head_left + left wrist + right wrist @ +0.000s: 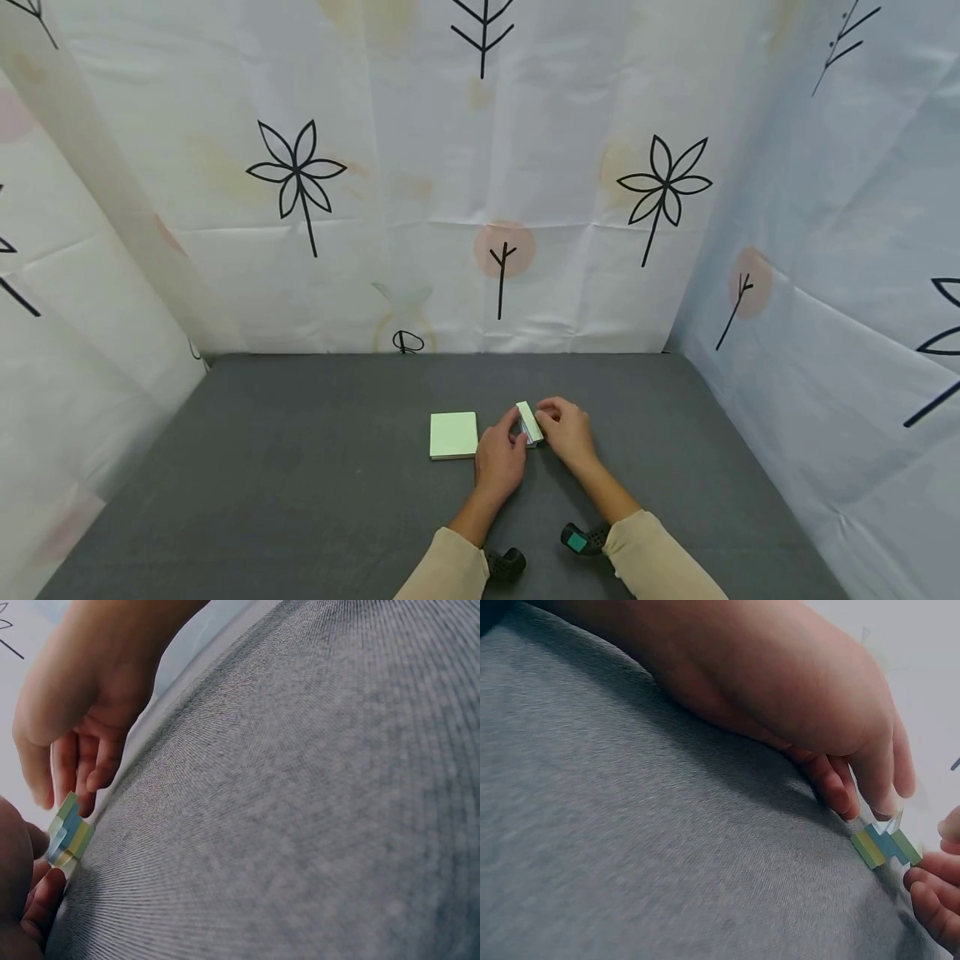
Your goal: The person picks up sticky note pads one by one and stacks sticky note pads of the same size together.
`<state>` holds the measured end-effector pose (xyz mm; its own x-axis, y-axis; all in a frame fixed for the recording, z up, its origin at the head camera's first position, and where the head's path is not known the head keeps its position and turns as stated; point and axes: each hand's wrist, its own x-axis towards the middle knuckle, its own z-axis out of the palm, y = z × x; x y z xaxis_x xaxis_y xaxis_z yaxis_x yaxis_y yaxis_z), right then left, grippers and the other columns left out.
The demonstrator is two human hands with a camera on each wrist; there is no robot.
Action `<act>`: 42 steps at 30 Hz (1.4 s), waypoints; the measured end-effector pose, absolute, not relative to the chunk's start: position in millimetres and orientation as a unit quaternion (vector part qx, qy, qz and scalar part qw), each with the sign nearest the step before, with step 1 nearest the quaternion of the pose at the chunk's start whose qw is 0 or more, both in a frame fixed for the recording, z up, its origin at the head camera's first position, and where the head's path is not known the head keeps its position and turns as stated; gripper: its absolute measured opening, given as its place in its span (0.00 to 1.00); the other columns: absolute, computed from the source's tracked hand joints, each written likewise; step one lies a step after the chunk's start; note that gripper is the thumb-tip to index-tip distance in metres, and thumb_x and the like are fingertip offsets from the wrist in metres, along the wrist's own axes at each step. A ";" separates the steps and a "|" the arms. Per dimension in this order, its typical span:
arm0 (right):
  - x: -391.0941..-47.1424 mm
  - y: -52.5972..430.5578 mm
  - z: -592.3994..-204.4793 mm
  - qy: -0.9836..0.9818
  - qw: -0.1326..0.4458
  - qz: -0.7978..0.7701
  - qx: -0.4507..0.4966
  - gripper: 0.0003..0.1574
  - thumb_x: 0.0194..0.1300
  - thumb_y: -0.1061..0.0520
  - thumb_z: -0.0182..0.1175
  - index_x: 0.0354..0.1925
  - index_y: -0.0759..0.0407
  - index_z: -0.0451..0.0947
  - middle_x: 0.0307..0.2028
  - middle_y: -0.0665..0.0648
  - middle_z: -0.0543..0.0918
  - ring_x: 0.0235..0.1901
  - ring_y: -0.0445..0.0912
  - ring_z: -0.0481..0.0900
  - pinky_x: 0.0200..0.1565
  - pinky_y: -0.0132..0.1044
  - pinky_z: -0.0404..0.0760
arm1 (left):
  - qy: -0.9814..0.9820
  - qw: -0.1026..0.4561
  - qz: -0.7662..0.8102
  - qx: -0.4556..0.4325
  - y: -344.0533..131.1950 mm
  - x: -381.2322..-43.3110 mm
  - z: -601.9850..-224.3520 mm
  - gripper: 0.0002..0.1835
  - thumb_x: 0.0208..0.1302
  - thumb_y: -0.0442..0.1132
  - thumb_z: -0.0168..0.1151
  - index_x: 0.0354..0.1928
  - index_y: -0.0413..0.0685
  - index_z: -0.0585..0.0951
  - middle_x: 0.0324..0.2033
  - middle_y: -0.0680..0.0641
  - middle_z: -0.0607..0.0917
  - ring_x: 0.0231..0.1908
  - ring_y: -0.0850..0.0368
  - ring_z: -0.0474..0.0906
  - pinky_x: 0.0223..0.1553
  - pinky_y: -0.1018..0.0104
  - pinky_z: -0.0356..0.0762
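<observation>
A small stack of narrow sticky notes (528, 422) stands between the two hands, pale green on top in the head view. In the wrist views the sticky-note stack (885, 846) shows green, blue and yellow layers, stepped out of line with each other. My left hand (499, 460) holds the stack from its left side, index finger and thumb at its edge. From the right, my right hand (568, 435) has thumb and fingertips bent down at the stack's other end, pinching it. A square pale green sticky-note pad (453, 435) lies flat just left of my left hand.
The grey table (300, 483) runs back to a white cloth wall (405, 192) printed with black plant drawings. Similar cloth hangs on both sides. Black wrist devices (506, 565) are strapped at both sleeves, close over the table.
</observation>
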<state>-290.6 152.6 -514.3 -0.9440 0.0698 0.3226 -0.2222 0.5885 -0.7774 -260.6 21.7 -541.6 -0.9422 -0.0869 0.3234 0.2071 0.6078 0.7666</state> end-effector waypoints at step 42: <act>-259.1 149.7 -504.6 -0.908 0.184 0.365 0.090 0.13 0.61 0.68 0.59 0.45 0.62 0.82 0.14 0.44 0.69 0.10 0.35 0.60 0.16 0.33 0.64 | -0.874 0.194 -0.445 -0.032 22.0 -255.7 -541.8 0.19 0.65 0.34 0.58 0.59 0.46 0.80 0.46 0.51 0.85 0.36 0.53 0.78 0.38 0.57 0.75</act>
<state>-259.1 149.7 -504.6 -0.9163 -0.0287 0.3995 -0.2974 0.7170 -0.6305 -255.7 22.0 -541.8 -0.9231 -0.1170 0.3664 0.2273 0.6026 0.7650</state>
